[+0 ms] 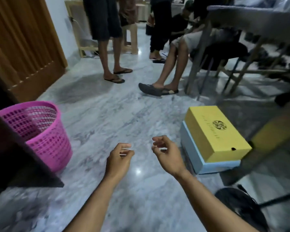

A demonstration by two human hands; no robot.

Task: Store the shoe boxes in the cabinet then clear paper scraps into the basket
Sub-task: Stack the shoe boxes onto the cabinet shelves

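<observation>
Left hand [119, 158] out over the floor, forearm extended, fingers loosely curled, holding nothing. Right hand [166, 154] beside it, same pose: fingers half bent, empty, apart from the boxes. 2 shoe boxes stacked on the floor just right of the right hand: yellow box [216, 133], cardboard, rectangular, dark round emblem on the lid, sits on a pale blue box [196, 156]. 1 pink basket [40, 133] at left, perforated plastic, round and tapered, upright on the floor. Dark cabinet edge [15, 148] touching the frame's left side, beside the basket. Floor [107, 118] is glossy grey marble. Frame is motion-blurred; no paper scraps discernible.
</observation>
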